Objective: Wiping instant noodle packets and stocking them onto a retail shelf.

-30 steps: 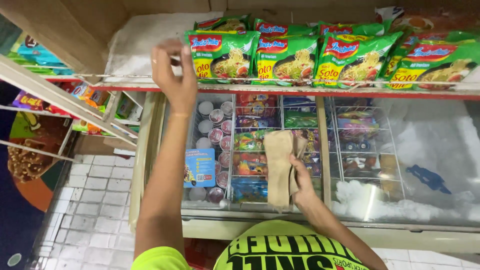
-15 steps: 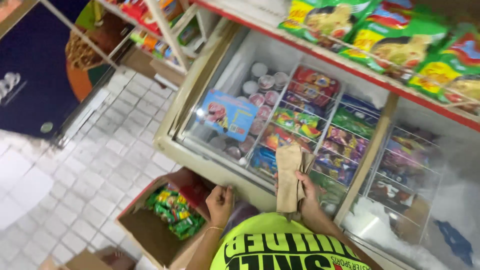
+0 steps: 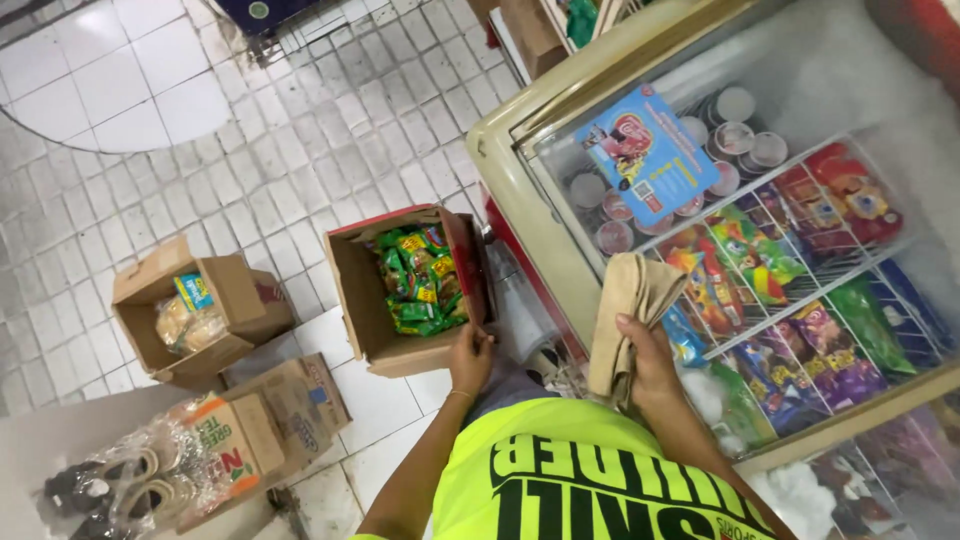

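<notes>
My left hand (image 3: 470, 357) reaches down and touches the near rim of an open cardboard box (image 3: 362, 300) on the floor. Inside it lie several green snack packets (image 3: 418, 280). My right hand (image 3: 646, 362) is shut on a folded beige cloth (image 3: 626, 312) and rests on the glass lid of the chest freezer (image 3: 520, 190). Under the glass I see rows of colourful ice cream packs (image 3: 790, 290) and round tubs (image 3: 735, 135). A blue sticker (image 3: 645, 155) is stuck on the lid.
A second open box (image 3: 235, 290) with wrapped goods stands to the left on the white tiled floor (image 3: 300, 130). A closed printed carton (image 3: 270, 425) and plastic-wrapped items (image 3: 110, 485) lie at the lower left. More boxes (image 3: 530, 30) stand beyond the freezer.
My view tipped down from the noodle shelf to the floor. My left hand dropped from the shelf to the snack box's rim. The right hand kept the cloth on the freezer lid.
</notes>
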